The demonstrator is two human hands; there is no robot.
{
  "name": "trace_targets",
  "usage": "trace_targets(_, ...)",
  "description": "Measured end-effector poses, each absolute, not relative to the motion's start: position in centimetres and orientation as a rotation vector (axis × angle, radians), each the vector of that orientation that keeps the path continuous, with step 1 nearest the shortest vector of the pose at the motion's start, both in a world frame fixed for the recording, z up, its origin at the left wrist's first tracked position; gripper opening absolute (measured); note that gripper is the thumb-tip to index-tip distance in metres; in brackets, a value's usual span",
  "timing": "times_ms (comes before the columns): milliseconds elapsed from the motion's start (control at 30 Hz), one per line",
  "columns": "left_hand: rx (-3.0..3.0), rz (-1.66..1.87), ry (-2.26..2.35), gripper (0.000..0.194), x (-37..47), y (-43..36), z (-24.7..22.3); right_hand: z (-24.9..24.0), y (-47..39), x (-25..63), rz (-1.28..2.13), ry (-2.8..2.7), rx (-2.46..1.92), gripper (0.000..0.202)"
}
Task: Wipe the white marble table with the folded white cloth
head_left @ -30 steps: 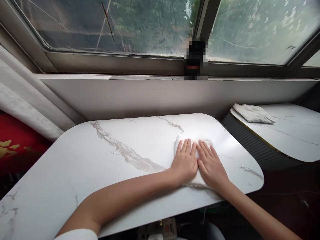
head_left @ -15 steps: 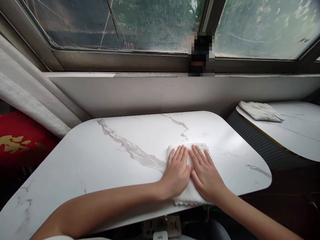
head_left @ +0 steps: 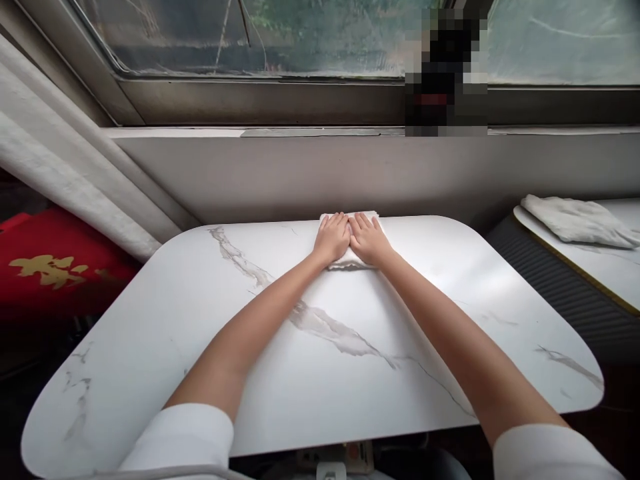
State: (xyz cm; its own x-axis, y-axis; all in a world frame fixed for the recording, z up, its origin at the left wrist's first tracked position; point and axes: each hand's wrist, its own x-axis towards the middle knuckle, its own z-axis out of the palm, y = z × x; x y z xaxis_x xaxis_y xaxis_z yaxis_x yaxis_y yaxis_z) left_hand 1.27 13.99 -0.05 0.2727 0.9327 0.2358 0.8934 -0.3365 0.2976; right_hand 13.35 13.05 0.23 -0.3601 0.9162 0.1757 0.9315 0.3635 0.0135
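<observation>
A white cloth lies flat at the far edge of a white marble-patterned table. Both palms press down on it, side by side, with the thumbs close together. My left hand covers the cloth's left half, its fingers stretched out flat toward the wall. On the right half rests my right hand, also flat with fingers extended. Parts of the cloth show around the fingertips and below the wrists; the rest is hidden under the hands. Both arms reach straight out across the tabletop.
A wall and window ledge stand right behind the table. To the right, a second folded white cloth lies on another marble-patterned surface with a dark ribbed side. At left hang a pale curtain and red fabric with gold marking.
Both hands have slid the cloth from the table's near edge forward to the far edge, by the wall. The arms are now stretched out, and the view has shifted slightly.
</observation>
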Motion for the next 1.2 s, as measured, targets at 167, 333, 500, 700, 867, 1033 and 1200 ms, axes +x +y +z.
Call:
trace_targets(167, 2.393, 0.571, 1.798, 0.045, 1.1, 15.7, 0.1, 0.1, 15.2, 13.1, -0.157, -2.458, -1.660, 0.053)
trace_targets(333, 2.382, 0.603, 1.811, 0.047, 1.4, 14.3, 0.0, 0.2, 13.8, 13.3, -0.082, -2.412, -1.654, 0.052)
trace_targets(500, 2.449, 0.580, 1.728, 0.049, 1.0, 9.3, 0.0, 0.1, 8.2, 13.4, 0.022, -2.345, -1.695, 0.053)
trace_targets(700, 2.567, 0.505, 1.544, 0.048, -1.1, -1.9, 0.4, -0.5, -3.3, 13.6, 0.193, -2.366, -1.593, 0.056)
trace_targets(867, 2.600, 0.435, 1.466, 0.049, -3.3, -9.1, 0.9, -0.4, -10.3, 13.0, 0.217, -2.466, -1.359, 0.063)
trace_targets(1033, 2.607, 0.410, 1.492, 0.052, -4.6, -11.7, 1.1, -0.1, -12.2, 11.7, 0.170, -2.518, -1.261, 0.068)
trace_targets(1200, 2.572, 0.379, 1.573, 0.051, -5.4, -10.0, 0.9, 0.3, -9.3, 10.5, 0.208, -2.595, -1.266, 0.064)
